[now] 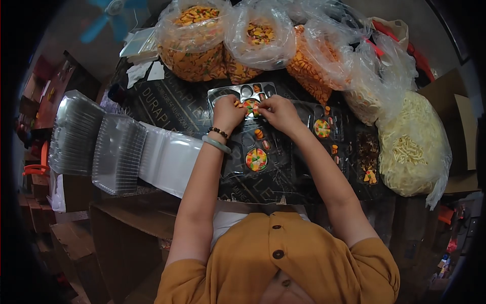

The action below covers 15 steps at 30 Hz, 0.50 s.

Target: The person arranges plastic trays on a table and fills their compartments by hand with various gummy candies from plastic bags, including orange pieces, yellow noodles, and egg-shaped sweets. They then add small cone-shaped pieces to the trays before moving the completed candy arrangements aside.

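Observation:
A clear plastic tray [215,93] with round and small compartments lies on the table before me. In its large round compartment sits a colourful gummy pizza [250,107] made of wedges. My left hand [229,112] is at the tray's left side, fingers closed around an orange gummy wedge [237,103]. From the right, my right hand [280,114] has its fingertips pinched together at the edge of the gummy pizza; what lies between them is mostly hidden. Small gummies [256,88] sit in the tray's upper right compartments. Nearer to me, another tray holds a second gummy pizza [256,159].
Open bags of gummy wedges [190,58] stand along the back, with a bag of orange gummies [311,68] beside them. A bag of pale strips [410,147] is at right. Stacked clear trays [119,152] and white sheets [169,157] lie left. Another gummy pizza [322,128] is right.

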Tool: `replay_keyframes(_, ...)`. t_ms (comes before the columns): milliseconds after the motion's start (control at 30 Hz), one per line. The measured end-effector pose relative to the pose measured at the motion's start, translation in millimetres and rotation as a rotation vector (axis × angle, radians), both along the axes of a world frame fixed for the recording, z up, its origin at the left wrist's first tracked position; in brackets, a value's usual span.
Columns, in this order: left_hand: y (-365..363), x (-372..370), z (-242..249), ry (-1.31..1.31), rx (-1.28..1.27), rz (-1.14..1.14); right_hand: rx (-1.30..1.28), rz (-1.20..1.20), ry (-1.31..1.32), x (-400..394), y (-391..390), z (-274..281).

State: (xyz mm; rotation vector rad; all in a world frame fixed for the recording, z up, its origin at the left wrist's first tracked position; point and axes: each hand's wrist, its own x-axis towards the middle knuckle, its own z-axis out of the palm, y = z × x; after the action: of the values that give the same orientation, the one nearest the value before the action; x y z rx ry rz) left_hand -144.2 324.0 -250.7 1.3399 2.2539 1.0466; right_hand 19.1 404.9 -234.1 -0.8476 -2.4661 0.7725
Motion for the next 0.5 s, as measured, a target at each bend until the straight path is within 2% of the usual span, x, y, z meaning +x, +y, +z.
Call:
replay_keyframes(67,1,-2,-1,0.002,-0.001,0.003,0.134,0.023,-0.061,-4,-7,5)
replay_keyframes(167,1,-2,-3,-0.008,0.000,0.004,0.179,0.094,-0.086,-9,-1,-2)
replay_keyframes(300,0,-2,-1,-0.075,-0.007,0.003,0.098,0.113,-0.141,-14,-1,-1)
replay_keyframes(367,0,-2,1,-0.077,-0.009,0.005,-0.005,-0.052,-0.090,-15,-4,0)
replay_keyframes(500,1,-3,-3,-0.025,-0.007,0.008,-0.001,-0.093,-0.064,-13,-8,4)
